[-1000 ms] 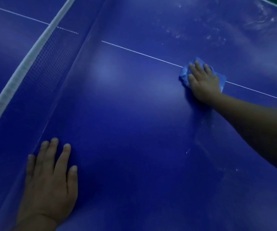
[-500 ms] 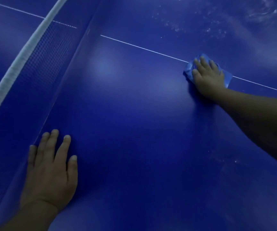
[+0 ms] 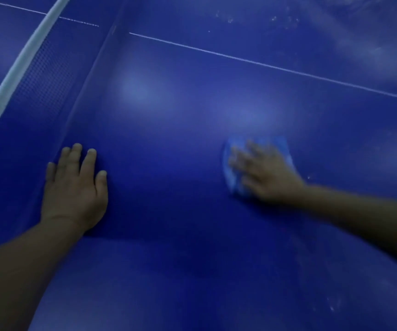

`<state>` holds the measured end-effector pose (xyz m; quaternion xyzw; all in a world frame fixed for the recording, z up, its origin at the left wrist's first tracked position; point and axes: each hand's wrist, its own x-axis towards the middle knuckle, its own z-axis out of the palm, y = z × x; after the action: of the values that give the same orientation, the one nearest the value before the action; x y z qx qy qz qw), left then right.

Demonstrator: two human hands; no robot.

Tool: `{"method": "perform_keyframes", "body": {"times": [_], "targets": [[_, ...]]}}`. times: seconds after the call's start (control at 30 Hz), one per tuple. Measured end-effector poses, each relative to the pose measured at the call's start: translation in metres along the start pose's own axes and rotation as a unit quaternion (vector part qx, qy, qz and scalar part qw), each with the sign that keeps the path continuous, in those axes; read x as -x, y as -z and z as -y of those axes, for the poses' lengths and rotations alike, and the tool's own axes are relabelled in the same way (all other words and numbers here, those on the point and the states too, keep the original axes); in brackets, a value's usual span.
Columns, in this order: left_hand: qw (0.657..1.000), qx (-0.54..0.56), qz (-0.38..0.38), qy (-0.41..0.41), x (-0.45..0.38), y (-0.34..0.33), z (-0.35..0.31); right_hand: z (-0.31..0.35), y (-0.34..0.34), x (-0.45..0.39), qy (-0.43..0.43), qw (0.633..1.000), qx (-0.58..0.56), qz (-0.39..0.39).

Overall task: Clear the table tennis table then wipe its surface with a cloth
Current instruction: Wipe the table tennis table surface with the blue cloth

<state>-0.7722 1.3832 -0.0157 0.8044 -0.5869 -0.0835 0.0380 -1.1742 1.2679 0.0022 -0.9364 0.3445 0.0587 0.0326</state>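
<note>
Blue was the color all over this dim room, because the big blue table (image 3: 192,271) filled almost everything I could see. A light blue cloth (image 3: 234,168) lay flat on the table, on the right side of the near half. It looked blurry. It sat well on the near side of the thin white line (image 3: 264,64) that ran across the table.

The person's right hand (image 3: 268,173) lay on top of the cloth. Its fingers (image 3: 240,161) were spread out and pressed down on it. They looked mostly straight, not wrapped around the cloth, so the grip was a flat press. The hand was blurry, so I could not see more than that. Bits of the cloth stuck out past the fingers and behind the hand. The bare arm went off to the right edge.

The left hand (image 3: 73,189) was well apart from the cloth. It lay flat on the table with straight fingers close together, and it held nothing. It was just beside the bottom of the net (image 3: 47,75).

The net stood on the left with a white band (image 3: 25,56) along its top. Far off, at the top right, the table had pale smears and white specks (image 3: 286,22) on it.
</note>
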Motion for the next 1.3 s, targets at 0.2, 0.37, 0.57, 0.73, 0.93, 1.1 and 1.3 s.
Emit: {"method": "perform_keyframes", "body": {"times": [0.2,0.37,0.57,0.73,0.93,1.1,1.3], "targets": [[0.997,0.053,-0.02,-0.044,0.045,0.007,-0.015,-0.033,0.005,-0.066,-0.297,0.952,-0.06,-0.051],[0.986,0.06,-0.003,-0.157,0.124,0.0,-0.047,0.114,-0.026,0.051,-0.022,0.998,-0.037,-0.037],[0.987,0.034,0.035,-0.153,0.17,-0.013,-0.042,0.069,-0.019,0.077,-0.052,0.998,-0.027,-0.019],[0.988,0.046,0.039,-0.141,0.169,-0.014,-0.04,0.025,-0.011,0.028,-0.353,0.93,-0.089,-0.043],[0.987,0.044,0.04,-0.147,0.167,-0.015,-0.037,0.163,-0.037,0.153,-0.063,0.997,-0.048,-0.026],[0.986,0.05,0.049,-0.15,0.167,-0.013,-0.037,0.122,-0.025,0.14,-0.164,0.985,-0.05,-0.022],[0.983,0.065,0.061,-0.162,0.167,-0.011,-0.039,0.135,-0.029,0.103,-0.471,0.877,-0.089,-0.042]]}}
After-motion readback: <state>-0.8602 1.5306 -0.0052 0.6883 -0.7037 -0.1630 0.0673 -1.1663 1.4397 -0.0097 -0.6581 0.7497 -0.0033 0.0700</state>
